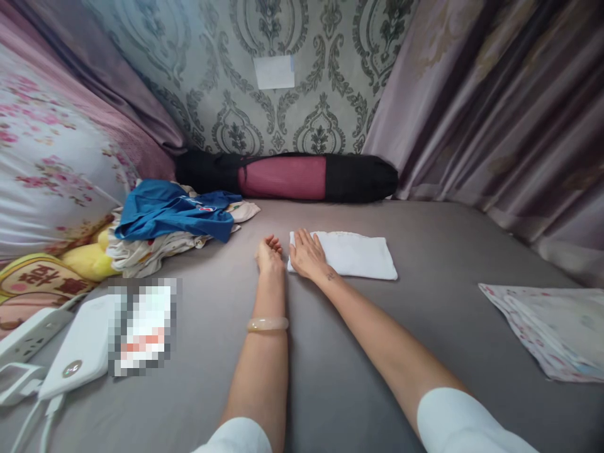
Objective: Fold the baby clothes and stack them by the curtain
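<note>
A white folded cloth [361,255] lies flat on the grey sheet [311,352], its long side running left to right. My right hand [307,253] rests palm down on the cloth's left end, with the fingers stretched out over it. Just left of the cloth, my left hand [270,254] is turned on its side on the sheet, apart from the cloth. Its fingers are loosely curled and apart, and nothing shows in them. A pale bangle [267,324] circles my left forearm.
A blue garment [177,211] tops a heap of clothes at the left. Behind lies a long black and red bag [283,177]. Folded patterned fabric [552,327] lies right. A white power bank [80,349] and a power strip [33,336] with cables sit front left.
</note>
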Action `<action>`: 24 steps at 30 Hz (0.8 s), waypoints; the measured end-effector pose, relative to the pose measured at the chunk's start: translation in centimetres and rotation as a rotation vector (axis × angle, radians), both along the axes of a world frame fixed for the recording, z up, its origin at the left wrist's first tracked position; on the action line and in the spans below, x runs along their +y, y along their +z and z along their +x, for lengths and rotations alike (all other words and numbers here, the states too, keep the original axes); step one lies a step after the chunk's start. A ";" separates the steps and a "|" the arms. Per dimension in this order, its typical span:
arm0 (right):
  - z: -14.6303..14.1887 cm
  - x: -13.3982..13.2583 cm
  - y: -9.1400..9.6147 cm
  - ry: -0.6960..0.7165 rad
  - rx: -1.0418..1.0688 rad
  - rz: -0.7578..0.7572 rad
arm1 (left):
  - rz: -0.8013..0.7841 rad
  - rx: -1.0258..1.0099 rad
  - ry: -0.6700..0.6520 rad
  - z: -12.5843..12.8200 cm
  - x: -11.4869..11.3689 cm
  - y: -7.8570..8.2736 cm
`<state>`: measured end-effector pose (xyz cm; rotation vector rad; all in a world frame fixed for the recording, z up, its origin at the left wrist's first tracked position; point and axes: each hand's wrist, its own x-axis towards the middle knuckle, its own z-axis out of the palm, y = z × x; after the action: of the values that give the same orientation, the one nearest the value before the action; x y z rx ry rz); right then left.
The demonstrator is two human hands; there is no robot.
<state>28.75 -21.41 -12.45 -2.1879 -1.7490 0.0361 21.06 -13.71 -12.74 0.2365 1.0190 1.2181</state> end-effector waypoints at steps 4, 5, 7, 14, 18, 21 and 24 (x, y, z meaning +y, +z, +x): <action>-1.1 0.8 -0.4 0.081 0.019 -0.016 | -0.017 -0.038 0.016 -0.9 0.2 0.3; -1.3 0.9 -0.6 0.082 0.028 -0.031 | -0.018 -0.042 0.019 -1.0 0.2 0.4; -1.4 1.0 -0.9 0.078 0.043 -0.047 | -0.016 -0.045 0.018 -1.1 0.3 0.3; -1.2 0.7 -0.5 0.080 0.048 -0.056 | 0.019 0.000 -0.023 -0.8 0.2 0.3; 0.1 -0.1 0.1 0.018 -0.007 0.022 | 0.115 0.067 -0.107 0.0 -0.4 0.7; 1.9 -0.9 0.4 -0.046 -0.043 0.020 | 0.319 0.190 -0.269 1.4 -1.4 0.8; 3.4 -1.6 0.1 -0.085 -0.070 -0.021 | 0.445 0.300 -0.427 3.1 -2.3 0.4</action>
<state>32.18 -23.05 -12.37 -2.3026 -1.6967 -0.0434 24.17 -16.03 -12.36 0.9595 0.8785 1.0166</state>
